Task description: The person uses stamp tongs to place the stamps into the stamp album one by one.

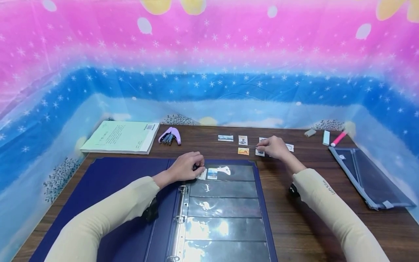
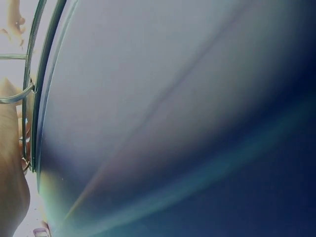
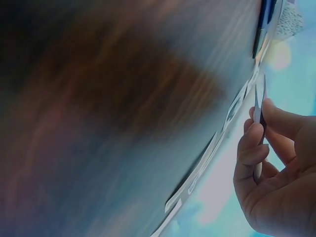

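My right hand (image 1: 273, 147) pinches a pair of tweezers (image 3: 258, 116) between thumb and fingers. In the right wrist view the tweezer tips stand apart with nothing between them. Around that hand lie several small stamps, among them an orange stamp (image 1: 243, 151) and a stamp under the fingers (image 1: 260, 153). My left hand (image 1: 187, 165) rests at the top of the album page, fingers bent, beside a pale stamp (image 1: 202, 175). A blue stamp (image 1: 212, 173) sits right of it in the top row of the clear pocket page (image 1: 226, 207). Whether the left fingers pinch the pocket, I cannot tell.
The blue ring binder (image 1: 124, 203) lies spread on the wooden table (image 1: 298, 225). Behind it are a green book (image 1: 121, 136) and a purple stapler-like tool (image 1: 169, 135). On the right are an eraser (image 1: 326, 138), a pink marker (image 1: 338, 138) and a mesh zip pouch (image 1: 370, 178).
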Demonstrator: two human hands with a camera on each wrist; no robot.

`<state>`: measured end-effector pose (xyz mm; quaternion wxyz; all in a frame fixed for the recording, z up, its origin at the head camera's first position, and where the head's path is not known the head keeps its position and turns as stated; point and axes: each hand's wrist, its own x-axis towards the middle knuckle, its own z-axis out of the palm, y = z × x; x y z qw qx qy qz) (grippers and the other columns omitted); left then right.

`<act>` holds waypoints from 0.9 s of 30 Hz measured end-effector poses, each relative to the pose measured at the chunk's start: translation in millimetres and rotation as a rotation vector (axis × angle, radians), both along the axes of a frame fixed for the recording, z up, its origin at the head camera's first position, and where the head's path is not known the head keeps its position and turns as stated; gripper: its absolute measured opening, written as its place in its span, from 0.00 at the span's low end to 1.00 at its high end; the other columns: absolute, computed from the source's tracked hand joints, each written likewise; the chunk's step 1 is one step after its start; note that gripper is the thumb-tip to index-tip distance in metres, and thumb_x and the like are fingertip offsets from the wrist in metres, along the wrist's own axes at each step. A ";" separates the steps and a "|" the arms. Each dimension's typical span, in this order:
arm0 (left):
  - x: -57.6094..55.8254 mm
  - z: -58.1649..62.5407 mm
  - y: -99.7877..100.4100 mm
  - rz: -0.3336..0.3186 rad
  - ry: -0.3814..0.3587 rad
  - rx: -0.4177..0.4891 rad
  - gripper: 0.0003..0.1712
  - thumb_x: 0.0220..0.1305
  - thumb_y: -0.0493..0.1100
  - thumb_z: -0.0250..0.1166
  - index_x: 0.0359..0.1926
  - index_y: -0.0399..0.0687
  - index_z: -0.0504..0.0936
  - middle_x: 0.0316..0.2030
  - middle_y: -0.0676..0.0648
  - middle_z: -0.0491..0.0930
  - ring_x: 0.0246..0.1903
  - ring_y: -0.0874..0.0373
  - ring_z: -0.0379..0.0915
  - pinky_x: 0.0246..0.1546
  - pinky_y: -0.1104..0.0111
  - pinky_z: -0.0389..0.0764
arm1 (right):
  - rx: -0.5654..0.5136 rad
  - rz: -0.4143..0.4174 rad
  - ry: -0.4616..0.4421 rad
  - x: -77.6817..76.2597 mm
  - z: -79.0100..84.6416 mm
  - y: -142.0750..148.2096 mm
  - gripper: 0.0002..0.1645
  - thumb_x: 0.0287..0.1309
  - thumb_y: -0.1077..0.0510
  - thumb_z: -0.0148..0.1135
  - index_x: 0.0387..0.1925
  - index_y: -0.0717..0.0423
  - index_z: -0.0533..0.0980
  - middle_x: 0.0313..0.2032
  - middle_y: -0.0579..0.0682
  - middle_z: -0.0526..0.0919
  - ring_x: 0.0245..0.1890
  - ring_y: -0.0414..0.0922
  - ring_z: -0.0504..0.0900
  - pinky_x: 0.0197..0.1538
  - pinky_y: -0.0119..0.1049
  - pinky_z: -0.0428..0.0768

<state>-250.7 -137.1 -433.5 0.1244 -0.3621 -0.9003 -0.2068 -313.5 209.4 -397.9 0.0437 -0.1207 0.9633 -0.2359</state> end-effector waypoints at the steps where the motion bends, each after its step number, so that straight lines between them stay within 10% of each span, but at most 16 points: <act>1: 0.1 -0.1 0.0 -0.003 0.002 0.002 0.06 0.57 0.45 0.63 0.27 0.52 0.74 0.23 0.53 0.69 0.23 0.64 0.59 0.28 0.73 0.63 | 0.013 -0.001 0.004 0.2 0.0 1.0 0.15 0.61 0.53 0.57 0.45 0.56 0.82 0.49 0.60 0.82 0.41 0.52 0.82 0.38 0.39 0.74; 16: 0.3 0.4 0.2 -0.006 -0.001 0.014 0.07 0.56 0.44 0.63 0.27 0.52 0.74 0.23 0.51 0.70 0.23 0.64 0.60 0.28 0.73 0.63 | 0.036 0.009 -0.014 3.6 -3.5 -1.5 0.15 0.59 0.53 0.60 0.44 0.53 0.82 0.47 0.57 0.84 0.47 0.53 0.81 0.45 0.45 0.76; 27: -0.6 -0.6 0.4 -0.006 0.008 0.011 0.06 0.56 0.45 0.64 0.27 0.52 0.74 0.23 0.53 0.69 0.23 0.64 0.60 0.28 0.73 0.64 | 0.092 -0.001 0.136 0.9 -6.7 -8.7 0.09 0.57 0.59 0.60 0.36 0.57 0.85 0.38 0.56 0.86 0.29 0.45 0.82 0.26 0.30 0.68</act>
